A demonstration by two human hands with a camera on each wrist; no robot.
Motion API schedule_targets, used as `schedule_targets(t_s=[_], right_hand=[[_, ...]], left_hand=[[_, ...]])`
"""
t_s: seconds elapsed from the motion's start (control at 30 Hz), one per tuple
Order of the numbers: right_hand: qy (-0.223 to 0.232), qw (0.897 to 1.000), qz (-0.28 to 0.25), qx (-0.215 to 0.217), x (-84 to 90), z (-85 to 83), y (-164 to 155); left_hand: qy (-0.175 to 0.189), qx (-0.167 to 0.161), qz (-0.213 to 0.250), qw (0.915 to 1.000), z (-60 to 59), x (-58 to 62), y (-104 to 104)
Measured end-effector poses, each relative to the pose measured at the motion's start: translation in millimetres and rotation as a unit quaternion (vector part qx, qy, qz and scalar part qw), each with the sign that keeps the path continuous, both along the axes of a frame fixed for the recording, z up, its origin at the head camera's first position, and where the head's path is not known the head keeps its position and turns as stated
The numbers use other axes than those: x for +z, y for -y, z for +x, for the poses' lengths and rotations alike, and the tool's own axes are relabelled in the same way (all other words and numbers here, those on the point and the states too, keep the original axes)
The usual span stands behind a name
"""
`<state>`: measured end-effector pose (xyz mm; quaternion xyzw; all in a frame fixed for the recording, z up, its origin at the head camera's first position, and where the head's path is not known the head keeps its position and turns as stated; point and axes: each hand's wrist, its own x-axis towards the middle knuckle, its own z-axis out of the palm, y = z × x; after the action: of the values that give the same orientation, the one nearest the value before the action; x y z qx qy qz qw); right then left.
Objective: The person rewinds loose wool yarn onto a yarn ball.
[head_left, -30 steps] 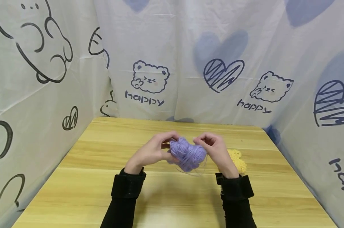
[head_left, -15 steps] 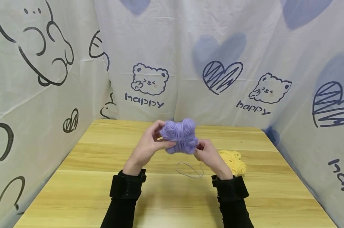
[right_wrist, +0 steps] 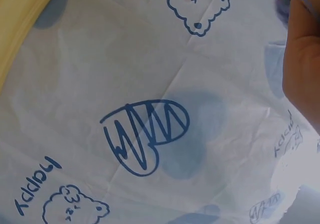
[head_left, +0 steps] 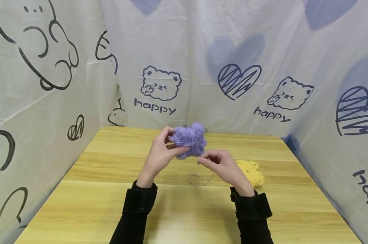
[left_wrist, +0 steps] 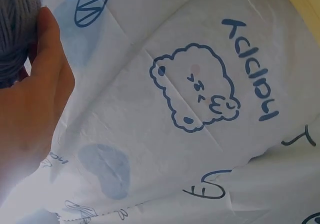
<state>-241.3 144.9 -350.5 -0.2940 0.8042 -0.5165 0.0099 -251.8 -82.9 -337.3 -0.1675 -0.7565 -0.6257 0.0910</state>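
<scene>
A skein of purple yarn (head_left: 188, 139), wound round its middle with strands, is held up above the table. My left hand (head_left: 161, 154) grips its left side, thumb across the front and fingers behind. At the skein's lower right my right hand (head_left: 222, 166) pinches with thumb and forefinger, seemingly on the yarn's strand. A thin loose loop of yarn (head_left: 199, 179) hangs below that hand. In the left wrist view the purple yarn (left_wrist: 17, 29) shows at the upper left edge, against the fingers. Only a corner of it appears in the right wrist view.
A yellow skein of yarn (head_left: 251, 173) lies on the wooden table (head_left: 95, 203), partly behind the right hand. White cloth (head_left: 199, 40) printed with hearts, bears and words hangs behind the table and along both sides.
The purple skein has turned and risen up and to the left in the left hand. The right hand dipped left behind it, then came back out to its lower right.
</scene>
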Motion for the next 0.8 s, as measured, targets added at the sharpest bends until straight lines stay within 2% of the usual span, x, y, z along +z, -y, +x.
schedule_targets(t_s=[0.1,0.13,0.17,0.23,0.33,0.37,0.43,0.57,0.67,0.7,0.77,0.8], right_hand=[[-0.035,0.999,-0.005,-0.009,3.6,4.1,1],[-0.056,0.998,-0.02,-0.003,-22.0,-15.5,-6],[-0.076,0.997,-0.032,0.0,-26.8,-19.6,-8],[-0.123,0.99,-0.062,0.013,-48.4,-35.5,-13],[-0.157,0.983,-0.091,0.005,-63.1,-48.9,-18],[-0.161,0.983,-0.089,-0.009,-41.1,-33.6,-11],[-0.153,0.983,-0.095,-0.028,-34.1,-30.7,-10],[-0.157,0.978,-0.13,-0.035,-48.3,-44.7,-20],[-0.149,0.977,-0.144,-0.053,-45.5,-42.9,-24],[-0.144,0.978,-0.135,-0.069,-30.4,-31.2,-21],[-0.135,0.978,-0.139,-0.08,-24.7,-26.3,-21],[-0.14,0.976,-0.151,-0.07,-34.2,-33.7,-24]], left_hand=[[-0.003,0.006,-0.035,0.9994,-0.6,-1.6,-4],[-0.006,0.007,-0.047,0.9988,-0.7,-2.0,-5],[-0.008,0.006,-0.058,0.9982,-0.4,-1.8,-6],[-0.021,0.007,-0.083,0.9963,-0.1,-1.8,-8],[-0.043,-0.002,-0.115,0.9925,0.1,-0.9,-9],[-0.047,-0.007,-0.121,0.9915,0.3,-0.3,-9],[-0.052,-0.019,-0.134,0.9894,0.2,0.3,-8],[-0.044,-0.047,-0.153,0.9861,1.3,1.1,-7],[-0.039,-0.078,-0.179,0.98,1.2,-0.4,-7],[-0.039,-0.091,-0.189,0.977,1.0,-1.1,-7],[-0.042,-0.12,-0.208,0.9699,1.0,-2.8,-7],[-0.043,-0.136,-0.215,0.966,1.0,-3.7,-7]])
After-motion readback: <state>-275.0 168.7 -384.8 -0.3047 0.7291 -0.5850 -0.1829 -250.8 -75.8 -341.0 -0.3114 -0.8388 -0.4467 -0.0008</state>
